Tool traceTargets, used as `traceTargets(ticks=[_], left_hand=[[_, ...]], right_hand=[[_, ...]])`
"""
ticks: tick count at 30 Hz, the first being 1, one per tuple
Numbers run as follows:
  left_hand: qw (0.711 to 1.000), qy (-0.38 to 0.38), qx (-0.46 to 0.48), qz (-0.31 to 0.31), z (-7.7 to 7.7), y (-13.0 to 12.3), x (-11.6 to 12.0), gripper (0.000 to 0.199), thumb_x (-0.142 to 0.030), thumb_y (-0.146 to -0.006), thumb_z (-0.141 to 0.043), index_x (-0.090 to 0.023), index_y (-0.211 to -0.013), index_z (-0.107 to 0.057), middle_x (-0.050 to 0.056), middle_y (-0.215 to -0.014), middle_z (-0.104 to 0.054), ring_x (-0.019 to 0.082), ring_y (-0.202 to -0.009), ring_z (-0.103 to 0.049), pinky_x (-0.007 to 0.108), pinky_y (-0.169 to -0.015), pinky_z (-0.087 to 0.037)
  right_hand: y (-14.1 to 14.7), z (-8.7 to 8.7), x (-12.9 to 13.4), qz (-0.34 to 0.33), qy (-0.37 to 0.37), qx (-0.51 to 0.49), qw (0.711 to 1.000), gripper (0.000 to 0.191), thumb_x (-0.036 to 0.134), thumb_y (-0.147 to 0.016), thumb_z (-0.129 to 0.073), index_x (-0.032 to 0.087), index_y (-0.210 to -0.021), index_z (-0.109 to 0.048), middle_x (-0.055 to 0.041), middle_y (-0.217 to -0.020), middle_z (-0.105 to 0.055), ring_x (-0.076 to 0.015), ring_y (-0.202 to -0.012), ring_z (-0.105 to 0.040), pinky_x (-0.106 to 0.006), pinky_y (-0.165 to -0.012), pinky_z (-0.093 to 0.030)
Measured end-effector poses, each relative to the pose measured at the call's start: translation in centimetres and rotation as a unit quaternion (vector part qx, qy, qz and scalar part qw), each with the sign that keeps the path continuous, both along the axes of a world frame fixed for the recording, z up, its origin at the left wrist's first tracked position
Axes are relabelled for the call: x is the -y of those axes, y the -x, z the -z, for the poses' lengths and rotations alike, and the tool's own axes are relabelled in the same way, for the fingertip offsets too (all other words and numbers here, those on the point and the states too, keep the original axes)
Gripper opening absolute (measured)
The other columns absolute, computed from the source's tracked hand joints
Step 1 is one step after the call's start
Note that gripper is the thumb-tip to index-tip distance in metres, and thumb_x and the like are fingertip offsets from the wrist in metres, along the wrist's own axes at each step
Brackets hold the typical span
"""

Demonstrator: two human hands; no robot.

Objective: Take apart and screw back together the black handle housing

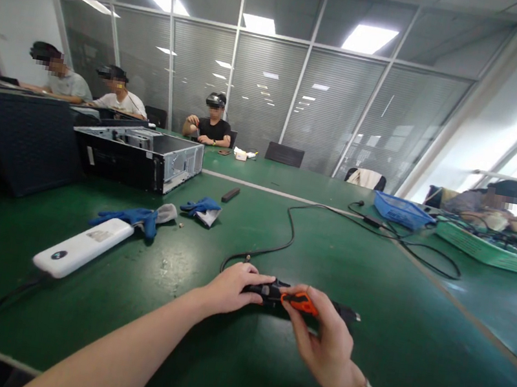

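A big green tabletop (222, 358) fills most of the view. On the far left side sits an open computer case (139, 156), lying flat. Nearer, a white power bank (83, 247) lies slanted, with a blue glove (129, 217) just beside its far end and another blue glove (201, 208) a bit further back. A blue basket (402, 210) and a green tray (489, 250) sit well apart on the right side. Other people sit at the far edges of the tabletop.

Close to the near edge, both hands hold one black tool (272, 291) with a black cord (281, 236). The tool lies flat, low over the tabletop. Its long side runs left to right. Its thin tip points to the right, and the cord comes out near the left end and curls away.

The left hand (231, 288) is wrapped around the left end of the tool. The right hand (326, 341) pinches a small orange part (301, 302) on the middle of the tool with thumb and fingers.
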State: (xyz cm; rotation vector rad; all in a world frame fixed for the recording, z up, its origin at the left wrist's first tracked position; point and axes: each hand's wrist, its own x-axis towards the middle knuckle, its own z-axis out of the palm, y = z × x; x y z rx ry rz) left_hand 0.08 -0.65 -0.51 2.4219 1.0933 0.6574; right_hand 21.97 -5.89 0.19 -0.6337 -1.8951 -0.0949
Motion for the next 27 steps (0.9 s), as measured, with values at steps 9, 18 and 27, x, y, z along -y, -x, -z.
traceTargets(ticks=[9, 18, 27], left_hand=[[1.0, -0.002, 0.001, 0.0, 0.2, 0.0, -0.1, 0.05, -0.031, -0.083, -0.068, -0.03, -0.131, -0.056, 0.007, -0.114, -0.059, 0.024, -0.104, -0.057, 0.037, -0.095, -0.042], [1.0, -0.012, 0.009, 0.012, 0.0, 0.0, 0.1, 0.049, -0.031, -0.084, -0.066, -0.03, -0.132, -0.055, 0.007, -0.112, -0.06, 0.024, -0.101, -0.057, 0.035, -0.092, -0.044], [1.0, -0.006, 0.005, 0.011, -0.1, 0.0, 0.1, 0.05, -0.031, -0.083, -0.068, -0.028, -0.131, -0.056, 0.008, -0.113, -0.06, 0.024, -0.102, -0.057, 0.036, -0.093, -0.043]], right_hand=[[-0.5, 0.4, -0.2, -0.009, 0.034, -0.012, 0.999, 0.056, 0.007, -0.085, -0.06, 0.029, -0.132, -0.04, -0.0061, -0.105, -0.068, -0.0184, -0.094, -0.068, -0.037, -0.08, -0.06], [0.2, -1.7, 0.7, -0.092, 0.064, 0.088, 0.99, 0.062, 0.005, -0.09, -0.045, 0.032, -0.142, -0.027, -0.0111, -0.129, -0.054, -0.0221, -0.116, -0.058, -0.043, -0.094, -0.054], [0.1, -2.0, 0.7, -0.037, -0.001, 0.034, 0.999, 0.066, 0.001, -0.086, -0.051, 0.031, -0.143, -0.034, -0.0106, -0.116, -0.059, -0.0209, -0.103, -0.063, -0.037, -0.083, -0.057]])
